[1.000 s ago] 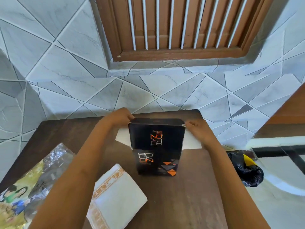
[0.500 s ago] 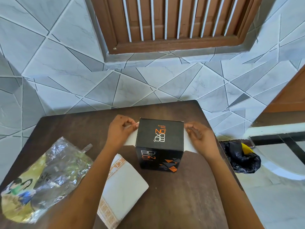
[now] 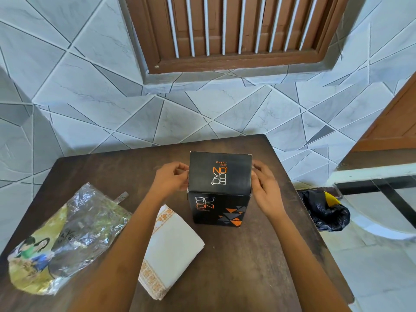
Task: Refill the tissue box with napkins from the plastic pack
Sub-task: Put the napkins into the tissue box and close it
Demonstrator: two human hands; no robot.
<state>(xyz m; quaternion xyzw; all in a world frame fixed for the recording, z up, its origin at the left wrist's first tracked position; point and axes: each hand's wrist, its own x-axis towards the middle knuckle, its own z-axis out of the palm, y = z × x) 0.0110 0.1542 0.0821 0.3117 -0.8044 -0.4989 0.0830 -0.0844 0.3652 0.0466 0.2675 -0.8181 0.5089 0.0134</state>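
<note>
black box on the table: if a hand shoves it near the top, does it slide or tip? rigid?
The black box stands upright, taller than its base is wide, so a high push probably tips it rather than slides it. Its crisp cardboard edges suggest stiff but crushable walls. Likely light for its size, though its contents are hidden. The left hand and right hand flank it.

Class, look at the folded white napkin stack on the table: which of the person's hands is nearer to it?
Left. The left hand is at the black box's left side, above the napkin stack; the right hand is beyond the box.
</note>
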